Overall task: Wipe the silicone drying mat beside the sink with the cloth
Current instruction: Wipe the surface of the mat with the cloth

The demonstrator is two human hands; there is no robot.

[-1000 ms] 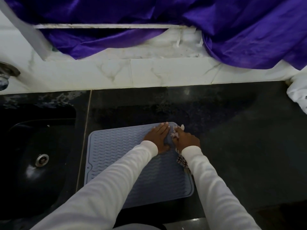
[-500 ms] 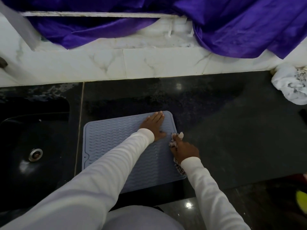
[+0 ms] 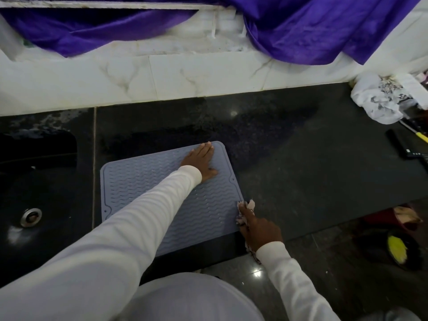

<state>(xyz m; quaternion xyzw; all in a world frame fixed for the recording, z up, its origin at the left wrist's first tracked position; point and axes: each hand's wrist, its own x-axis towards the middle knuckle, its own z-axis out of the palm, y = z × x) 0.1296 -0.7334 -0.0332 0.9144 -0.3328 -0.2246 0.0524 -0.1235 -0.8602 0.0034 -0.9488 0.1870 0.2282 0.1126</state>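
On the dark table, the left hand (image 3: 201, 163) presses flat on the grey ridged silicone mat (image 3: 166, 195); right hand (image 3: 259, 230) fingers clutch the crumpled patterned cloth (image 3: 246, 206) at its right edge, most seemingly unwiped.

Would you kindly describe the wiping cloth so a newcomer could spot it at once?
Start at the black countertop and find the grey-blue ridged silicone mat. At its right edge, the right hand grips a small crumpled pale cloth, far smaller than the white rag heap.

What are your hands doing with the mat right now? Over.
Left hand flat on mat, holding it down. Right hand grips cloth at mat's right edge. Nothing in the way. Over.
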